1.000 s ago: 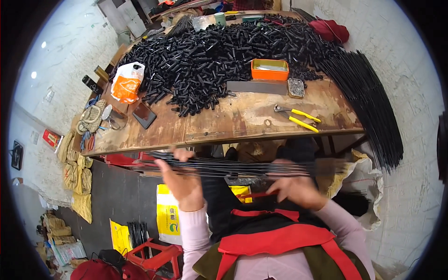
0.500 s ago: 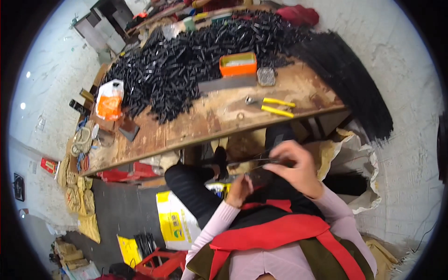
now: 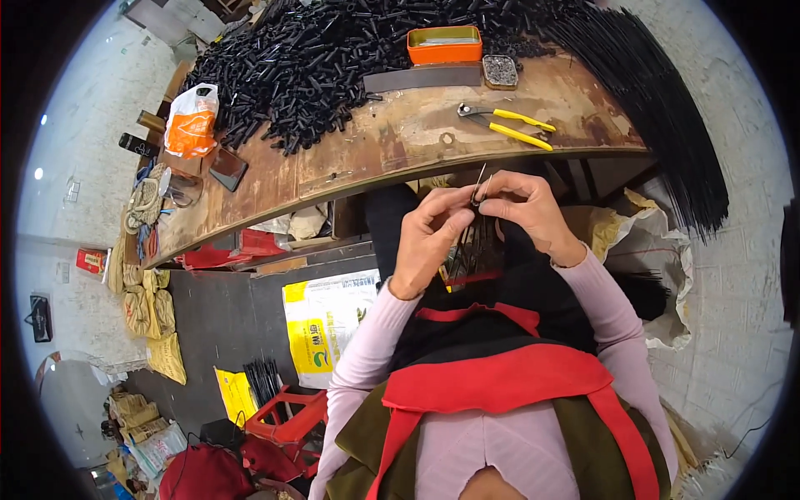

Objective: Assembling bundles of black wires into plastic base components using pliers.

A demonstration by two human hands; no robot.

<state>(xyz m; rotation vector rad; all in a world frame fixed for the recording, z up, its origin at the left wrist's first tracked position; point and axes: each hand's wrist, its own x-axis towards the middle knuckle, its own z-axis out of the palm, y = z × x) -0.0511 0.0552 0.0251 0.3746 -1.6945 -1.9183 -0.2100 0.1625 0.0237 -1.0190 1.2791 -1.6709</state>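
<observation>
My left hand [image 3: 427, 239] and my right hand [image 3: 533, 215] meet above my lap, thumbs and fingertips pinched together. Between them is a small black piece [image 3: 476, 202], mostly covered by the fingers. A thin metal needle-like pin [image 3: 482, 173] sticks up from the pinch, beside the right fingers. Both hands close on the black piece; which one holds the pin is unclear. Below them, thin dark strands or pieces [image 3: 472, 254] show against my lap, too tangled to make out. Yellow-handled pincers [image 3: 521, 129] lie on the wooden table [image 3: 333, 175] just beyond the right hand.
A large heap of short black pieces [image 3: 308, 92] covers the table's back. Nearby stand an orange tin [image 3: 446, 54] and a small container of metal bits [image 3: 500, 72]. Long black rods [image 3: 658, 117] overhang the right end. A paper sack [image 3: 667, 258] stands below; a red stool [image 3: 287, 425] is lower left.
My hands were apart and the right one was blurred by motion; now they have come together at the small black piece. The view has tilted down, so the table sits higher.
</observation>
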